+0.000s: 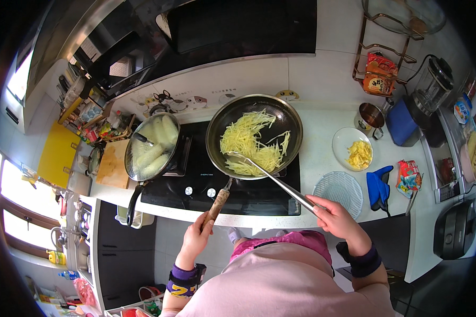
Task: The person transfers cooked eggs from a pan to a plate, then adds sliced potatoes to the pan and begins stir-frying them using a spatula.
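Note:
My left hand [198, 234] grips the wooden handle [217, 207] of a large wok [294, 136] on the right side of the black cooktop [238, 194]. My right hand [335, 217] holds a long metal spatula or ladle [279, 181], its head down among pale yellow shredded strips [244, 134], probably potato, in the wok. The strips cover much of the wok's left and lower part; the dark dimpled bottom shows at the right. Left of the wok, a pan under a glass lid [150, 148] holds several long pale pieces of food.
To the right are a plate [340, 142] with yellow food, a pale plastic basket [329, 186], a blue mitt-like cloth item [379, 188], a red packet [409, 176], a metal cup [369, 119] and a blender [404, 119]. A wooden cutting board [113, 164] lies left of the lidded pan.

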`<state>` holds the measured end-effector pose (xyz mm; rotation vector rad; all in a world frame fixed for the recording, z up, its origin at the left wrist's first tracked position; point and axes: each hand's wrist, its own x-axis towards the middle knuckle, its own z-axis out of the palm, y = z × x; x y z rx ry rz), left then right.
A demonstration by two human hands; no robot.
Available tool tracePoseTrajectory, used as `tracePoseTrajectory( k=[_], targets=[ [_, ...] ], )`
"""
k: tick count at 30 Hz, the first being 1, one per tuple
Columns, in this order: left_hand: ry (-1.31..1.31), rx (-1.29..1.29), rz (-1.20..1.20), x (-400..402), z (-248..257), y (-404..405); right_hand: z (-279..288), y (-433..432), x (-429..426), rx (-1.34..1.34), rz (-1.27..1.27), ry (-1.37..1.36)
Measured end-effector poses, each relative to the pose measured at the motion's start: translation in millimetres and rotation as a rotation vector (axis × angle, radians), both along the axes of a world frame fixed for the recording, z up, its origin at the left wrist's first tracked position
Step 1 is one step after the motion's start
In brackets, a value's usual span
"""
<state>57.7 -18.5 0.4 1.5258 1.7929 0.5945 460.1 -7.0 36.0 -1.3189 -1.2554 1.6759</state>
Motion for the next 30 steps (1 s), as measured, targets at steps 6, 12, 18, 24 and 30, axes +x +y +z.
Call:
tracePoseTrajectory(
  k=[6, 12, 18, 24, 30],
  targets=[
    [-0.011, -0.006, -0.004, 0, 1, 1, -25, 44, -3, 0.151, -0.198, -0.096],
    [-0.013, -0.007, 0.005, 2, 3, 1, -55, 79, -17, 0.232, -0.369, -0.091],
    [0.001, -0.010, 0.000, 2, 3, 1, -31, 45, -33, 0.105, -0.179, 0.099],
    [-0.018, -0.002, 0.003, -1, -3, -1, -28, 21, -38, -0.013, -0.022, 0.246],
    [-0.001, 0.006, -0.018, 0, 2, 1, -54, 63, -25, 0.150, -0.285, 0.016]
  ],
)
